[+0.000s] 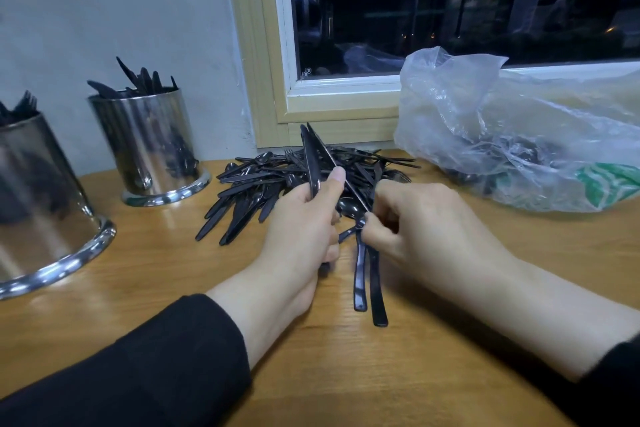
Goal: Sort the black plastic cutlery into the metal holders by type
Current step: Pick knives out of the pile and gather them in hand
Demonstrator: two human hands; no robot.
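A pile of black plastic cutlery [277,180] lies on the wooden table [138,288] by the window. My left hand [301,236] grips upright black knives [311,159], their tips pointing up. My right hand [415,222] pinches a knife [349,189] that leans toward the left hand's bunch. Two black spoons [367,274] lie between my hands, handles toward me. A metal holder [149,146] at the back left contains knives. A nearer metal holder [38,198] at the far left holds forks.
A crumpled clear plastic bag [512,135] with more black cutlery inside sits at the right by the window sill. A wall and window frame [270,80] close off the back of the table.
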